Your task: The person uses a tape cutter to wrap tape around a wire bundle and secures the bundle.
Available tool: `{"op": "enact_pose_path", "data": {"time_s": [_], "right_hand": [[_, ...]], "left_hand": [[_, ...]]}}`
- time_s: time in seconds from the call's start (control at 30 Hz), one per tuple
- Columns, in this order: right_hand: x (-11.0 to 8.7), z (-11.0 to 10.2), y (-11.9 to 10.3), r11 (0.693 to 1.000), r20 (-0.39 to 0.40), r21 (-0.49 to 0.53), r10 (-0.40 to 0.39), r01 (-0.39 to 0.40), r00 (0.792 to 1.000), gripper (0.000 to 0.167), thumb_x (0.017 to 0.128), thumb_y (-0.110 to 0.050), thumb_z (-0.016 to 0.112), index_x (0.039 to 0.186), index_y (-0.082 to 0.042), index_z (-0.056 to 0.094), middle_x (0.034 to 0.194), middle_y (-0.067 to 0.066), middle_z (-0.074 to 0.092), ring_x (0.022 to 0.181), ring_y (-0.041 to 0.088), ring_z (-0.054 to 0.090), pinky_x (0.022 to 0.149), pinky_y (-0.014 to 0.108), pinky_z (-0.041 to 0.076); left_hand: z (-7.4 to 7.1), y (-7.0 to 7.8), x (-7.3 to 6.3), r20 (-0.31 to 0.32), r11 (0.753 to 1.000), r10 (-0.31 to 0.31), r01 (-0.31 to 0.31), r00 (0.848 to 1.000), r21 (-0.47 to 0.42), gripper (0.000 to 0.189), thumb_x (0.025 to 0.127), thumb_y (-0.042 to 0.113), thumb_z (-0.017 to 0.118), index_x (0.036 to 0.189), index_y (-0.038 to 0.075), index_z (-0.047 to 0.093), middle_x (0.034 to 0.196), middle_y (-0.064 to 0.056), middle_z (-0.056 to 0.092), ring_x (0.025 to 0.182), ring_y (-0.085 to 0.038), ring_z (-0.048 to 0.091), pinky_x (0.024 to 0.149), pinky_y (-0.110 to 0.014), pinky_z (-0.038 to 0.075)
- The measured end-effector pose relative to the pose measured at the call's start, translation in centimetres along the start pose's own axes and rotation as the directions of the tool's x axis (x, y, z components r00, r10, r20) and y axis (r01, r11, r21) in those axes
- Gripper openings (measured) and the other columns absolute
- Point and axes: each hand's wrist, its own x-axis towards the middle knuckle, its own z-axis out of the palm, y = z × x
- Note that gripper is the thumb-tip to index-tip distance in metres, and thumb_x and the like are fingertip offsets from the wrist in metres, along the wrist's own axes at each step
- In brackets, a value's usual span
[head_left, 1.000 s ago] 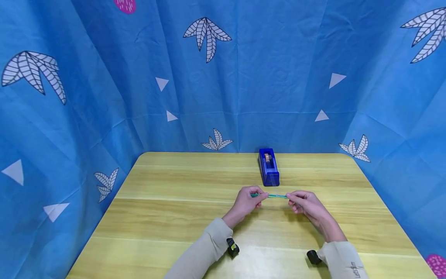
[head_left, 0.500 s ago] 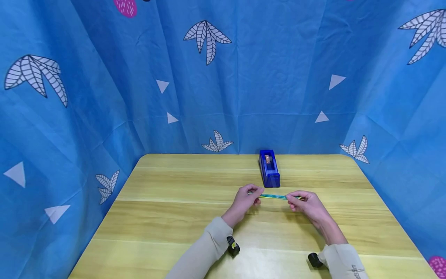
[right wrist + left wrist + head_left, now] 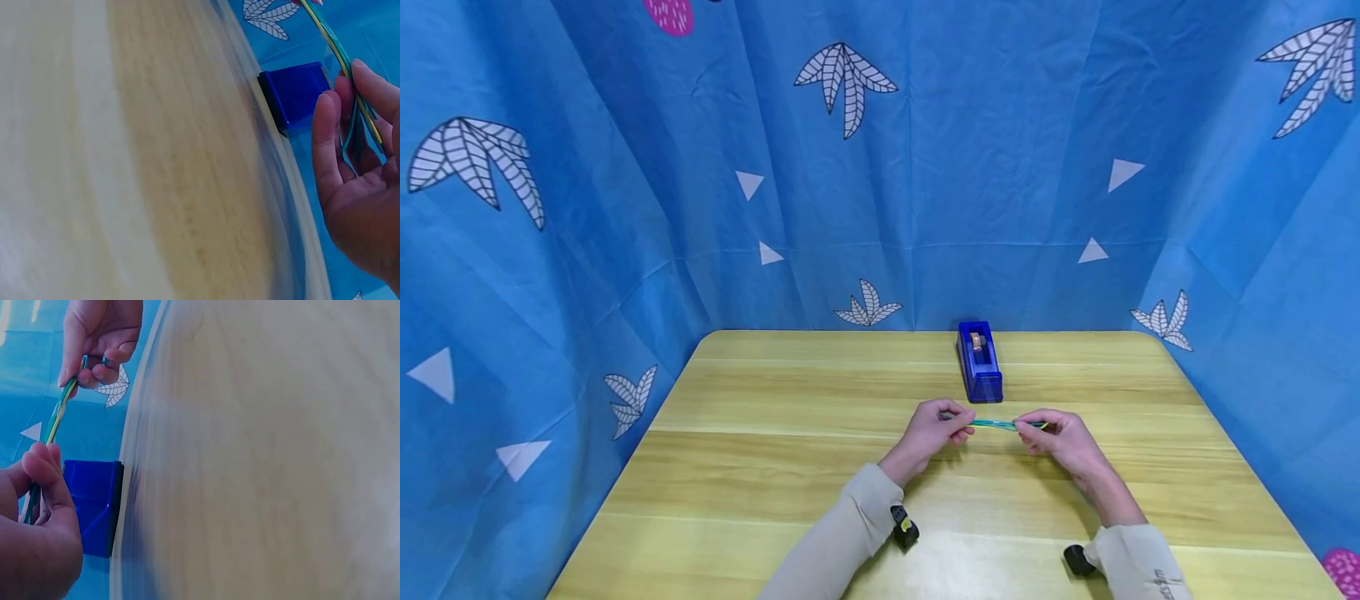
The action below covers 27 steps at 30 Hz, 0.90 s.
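A thin bundle of green and yellow wires (image 3: 994,425) stretches level between both hands, over the table. My left hand (image 3: 931,432) pinches its left part between thumb and fingers. Toward the other end, my right hand (image 3: 1062,442) pinches it with thumb and fingertips. In the right wrist view, several loose ends of the wires (image 3: 359,128) spread out past the right fingertips into the palm. The left wrist view shows the wires (image 3: 57,419) running between the two grips, partly covered by the left fingers. Just beyond the hands stands a blue tape dispenser (image 3: 979,362).
The tape dispenser holds a small roll of tape (image 3: 977,341). A light wooden table (image 3: 760,467) lies under the arms, and a blue patterned curtain (image 3: 1015,150) surrounds its back and sides.
My left hand shifts left, then back slightly right along the wires. Wire ends now show past the right thumb, where a second ago the bundle stopped at the right fingertips.
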Motion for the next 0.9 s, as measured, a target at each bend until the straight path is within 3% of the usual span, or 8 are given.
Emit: {"op": "enact_pose_path", "data": {"time_s": [0.23, 0.4, 0.63, 0.77, 0.9], "right_hand": [[-0.02, 0.16, -0.1, 0.998, 0.004, -0.064, 0.002, -0.002, 1.0, 0.05, 0.099, -0.023, 0.072, 0.138, 0.006, 0.059, 0.109, 0.009, 0.069, 0.09, 0.017, 0.067, 0.077, 0.032, 0.063], [0.03, 0.11, -0.15, 1.0, 0.007, -0.007, 0.009, -0.009, 1.0, 0.063, 0.103, -0.027, 0.066, 0.153, 0.004, 0.042, 0.112, 0.006, 0.068, 0.094, 0.021, 0.071, 0.084, 0.035, 0.063], [0.44, -0.33, -0.2, 0.989, 0.009, 0.081, 0.126, -0.126, 0.992, 0.055, 0.106, -0.039, 0.06, 0.137, 0.007, 0.057, 0.108, 0.006, 0.072, 0.086, 0.018, 0.072, 0.08, 0.031, 0.063], [0.51, -0.56, -0.05, 0.975, 0.071, 0.126, 0.174, -0.182, 0.982, 0.035, 0.105, -0.037, 0.062, 0.12, -0.005, 0.066, 0.103, 0.006, 0.069, 0.078, 0.012, 0.068, 0.074, 0.027, 0.061], [0.55, -0.75, 0.07, 0.971, 0.121, 0.164, 0.155, -0.173, 0.981, 0.019, 0.105, -0.03, 0.064, 0.107, -0.012, 0.068, 0.093, 0.001, 0.065, 0.073, 0.009, 0.063, 0.07, 0.024, 0.059]], "left_hand": [[0.22, 0.11, -0.02, -0.031, 0.999, 0.04, -0.039, 0.999, 0.037, 0.01, 0.095, 0.008, 0.075, 0.095, -0.001, 0.071, 0.079, -0.005, 0.074, 0.067, -0.008, 0.066, 0.066, -0.024, 0.059], [0.36, 0.3, -0.12, -0.043, 0.997, 0.079, -0.078, 0.996, 0.029, 0.01, 0.094, 0.006, 0.075, 0.093, -0.003, 0.071, 0.078, -0.005, 0.073, 0.066, -0.011, 0.067, 0.064, -0.025, 0.06], [0.18, 0.44, -0.31, -0.045, 0.994, 0.105, -0.102, 0.993, 0.049, 0.009, 0.092, 0.008, 0.078, 0.092, 0.0, 0.073, 0.078, -0.004, 0.075, 0.067, -0.012, 0.068, 0.061, -0.023, 0.058], [0.17, 0.49, -0.39, -0.051, 0.993, 0.114, -0.112, 0.992, 0.047, 0.009, 0.091, 0.007, 0.079, 0.091, 0.0, 0.074, 0.079, -0.006, 0.076, 0.066, -0.012, 0.069, 0.061, -0.025, 0.059], [0.16, 0.57, -0.39, -0.058, 0.991, 0.124, -0.12, 0.991, 0.064, 0.009, 0.09, 0.007, 0.08, 0.092, -0.001, 0.075, 0.079, -0.007, 0.076, 0.066, -0.013, 0.069, 0.063, -0.029, 0.061]]}}
